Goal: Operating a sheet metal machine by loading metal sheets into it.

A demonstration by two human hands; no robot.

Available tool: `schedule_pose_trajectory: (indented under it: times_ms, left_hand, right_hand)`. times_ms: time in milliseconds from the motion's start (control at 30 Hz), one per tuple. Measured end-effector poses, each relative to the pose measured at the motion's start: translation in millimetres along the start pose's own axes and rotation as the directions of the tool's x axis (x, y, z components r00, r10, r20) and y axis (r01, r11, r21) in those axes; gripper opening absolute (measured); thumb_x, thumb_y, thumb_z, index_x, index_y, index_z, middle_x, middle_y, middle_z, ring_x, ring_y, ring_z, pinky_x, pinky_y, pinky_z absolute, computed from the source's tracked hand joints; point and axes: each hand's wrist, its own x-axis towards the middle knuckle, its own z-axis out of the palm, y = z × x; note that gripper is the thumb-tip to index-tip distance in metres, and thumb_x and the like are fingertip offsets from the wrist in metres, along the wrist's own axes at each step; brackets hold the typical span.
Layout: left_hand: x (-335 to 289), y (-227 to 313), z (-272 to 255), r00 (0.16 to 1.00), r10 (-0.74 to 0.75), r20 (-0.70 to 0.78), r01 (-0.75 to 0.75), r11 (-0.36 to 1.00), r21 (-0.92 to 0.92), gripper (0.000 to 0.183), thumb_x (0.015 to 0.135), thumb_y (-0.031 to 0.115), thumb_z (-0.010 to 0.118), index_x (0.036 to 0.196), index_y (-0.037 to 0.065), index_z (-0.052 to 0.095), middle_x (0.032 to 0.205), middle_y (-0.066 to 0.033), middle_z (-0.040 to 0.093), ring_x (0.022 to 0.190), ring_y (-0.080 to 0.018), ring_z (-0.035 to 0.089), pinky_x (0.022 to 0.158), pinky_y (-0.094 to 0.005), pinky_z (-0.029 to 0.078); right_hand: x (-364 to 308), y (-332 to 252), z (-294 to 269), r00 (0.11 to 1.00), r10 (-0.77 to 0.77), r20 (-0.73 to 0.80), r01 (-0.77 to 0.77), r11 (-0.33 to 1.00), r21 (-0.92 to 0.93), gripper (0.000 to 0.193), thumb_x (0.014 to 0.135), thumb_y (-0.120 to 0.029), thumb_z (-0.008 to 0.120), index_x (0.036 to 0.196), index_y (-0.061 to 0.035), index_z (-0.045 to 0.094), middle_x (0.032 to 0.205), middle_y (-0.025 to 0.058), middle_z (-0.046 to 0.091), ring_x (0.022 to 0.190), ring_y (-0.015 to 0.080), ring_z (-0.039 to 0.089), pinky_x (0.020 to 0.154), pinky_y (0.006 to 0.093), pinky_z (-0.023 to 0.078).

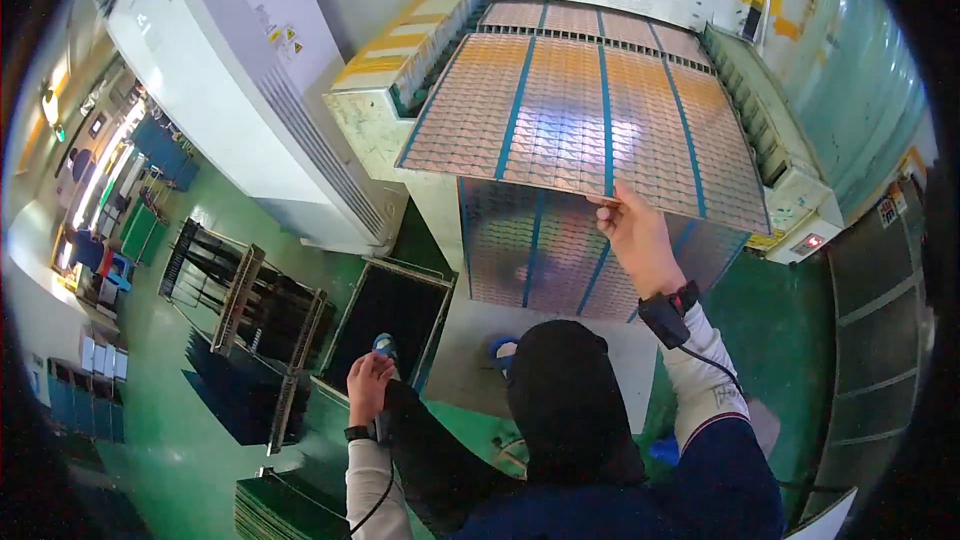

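Note:
My right hand [640,245] pinches the front edge of a large copper-coloured circuit board panel [560,100] crossed by blue strips. Its thumb lies on top and fingers curl at the edge. The panel slopes out of the machine's opening toward me, between two side rails. Below it stands a surface with the same pattern [530,250]; I cannot tell whether that is a second panel or a reflection. Lower and to the left, my left hand [370,380] has its fingers curled together, with nothing visible in them. It is above the edge of a dark, open-framed rack [447,280].
A tall white cabinet [230,80] stands at the left. Metal racks [240,290] and a stack of boards [285,505] occupy the green floor. The machine's side rail [775,130] ends in a box with a red display [812,242]. Dark panelling [875,340] lines the right.

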Motion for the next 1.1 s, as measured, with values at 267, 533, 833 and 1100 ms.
schedule_pose_trajectory:
  times_ms: [267, 533, 833, 1100]
  left_hand:
    - [0, 2, 5, 0.999, -0.030, -0.021, 0.030, 1.000, -0.008, 0.018, 0.097, 0.016, 0.056, 0.108, 0.002, 0.057, 0.098, -0.0116, 0.064, 0.093, -0.0279, 0.066, 0.080, -0.0390, 0.056]
    - [-4, 3, 9, 0.998, -0.030, -0.053, 0.031, 0.999, 0.022, 0.017, 0.097, 0.018, 0.056, 0.105, 0.002, 0.057, 0.097, -0.0106, 0.064, 0.092, -0.0266, 0.066, 0.080, -0.0379, 0.056]
    - [-1, 3, 10, 0.998, -0.033, -0.053, 0.034, 0.999, 0.026, 0.021, 0.098, 0.018, 0.054, 0.110, 0.001, 0.054, 0.099, -0.0128, 0.063, 0.093, -0.0278, 0.066, 0.081, -0.0390, 0.056]
    - [-3, 3, 11, 1.000, -0.010, -0.020, 0.010, 0.999, 0.045, 0.023, 0.099, 0.018, 0.051, 0.113, 0.000, 0.053, 0.103, -0.0145, 0.063, 0.098, -0.0294, 0.065, 0.084, -0.0423, 0.056]
  right_hand:
    - [12, -3, -2, 1.000, -0.007, 0.020, 0.007, 1.000, -0.007, 0.025, 0.093, -0.029, 0.063, 0.099, -0.0048, 0.065, 0.095, 0.0100, 0.068, 0.075, 0.0156, 0.058, 0.071, 0.0307, 0.047]
    - [14, -10, -2, 0.998, 0.030, 0.053, -0.020, 0.985, -0.170, 0.025, 0.094, -0.029, 0.063, 0.102, -0.0063, 0.066, 0.102, 0.0087, 0.067, 0.081, 0.0156, 0.061, 0.072, 0.0323, 0.049]
    - [17, 5, -44, 0.783, -0.427, 0.453, 0.438, -0.138, -0.888, 0.033, 0.077, -0.008, 0.070, 0.110, -0.0042, 0.065, 0.103, 0.0114, 0.063, 0.097, 0.0311, 0.058, 0.083, 0.0398, 0.049]
    - [18, 8, -56, 0.761, -0.396, 0.513, 0.408, -0.323, -0.854, 0.032, 0.075, -0.006, 0.070, 0.107, -0.0052, 0.065, 0.102, 0.0117, 0.059, 0.101, 0.0335, 0.053, 0.089, 0.0435, 0.045]
